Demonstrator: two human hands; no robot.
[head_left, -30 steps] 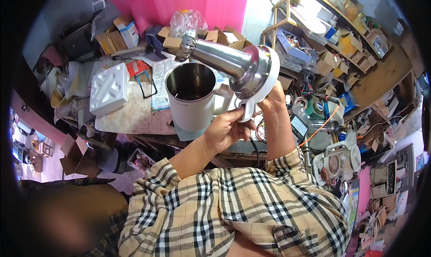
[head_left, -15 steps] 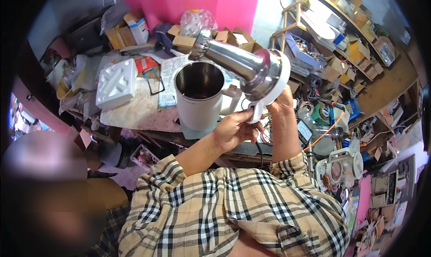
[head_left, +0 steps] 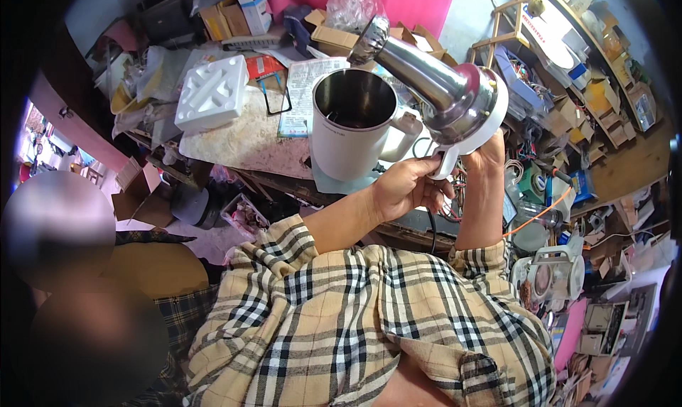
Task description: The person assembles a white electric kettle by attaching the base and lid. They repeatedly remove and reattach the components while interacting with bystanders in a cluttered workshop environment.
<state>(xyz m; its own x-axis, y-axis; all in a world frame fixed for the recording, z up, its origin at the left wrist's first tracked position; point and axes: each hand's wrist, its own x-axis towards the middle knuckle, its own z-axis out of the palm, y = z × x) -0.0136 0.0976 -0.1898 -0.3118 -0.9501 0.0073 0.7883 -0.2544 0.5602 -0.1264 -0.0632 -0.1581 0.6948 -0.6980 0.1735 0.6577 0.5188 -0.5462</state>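
Tilted in the air beside the jug is a soy milk maker head (head_left: 444, 87), a shiny metal body with a white rim and a blade-end guard pointing up and left. My left hand (head_left: 408, 190) pinches the white handle tab (head_left: 447, 160) on its lower side. Under the right side of the rim, my right hand (head_left: 489, 155) supports the head, its fingers partly hidden behind it. A white jug (head_left: 349, 148) with a dark metal inside stands upright on the table, left of the head, with its handle facing right.
White moulded foam (head_left: 211, 93), a dark rectangular frame (head_left: 278, 98) and a printed sheet (head_left: 302, 77) lie left of the jug. Cardboard boxes line the back. Cables, an orange-wired tool (head_left: 561, 176) and a clear-fronted appliance (head_left: 550, 272) crowd the right. Another person sits at lower left.
The view has shifted, so the jug, the table and both hands now appear farther right. Both hands keep the same hold on the soy milk maker head.
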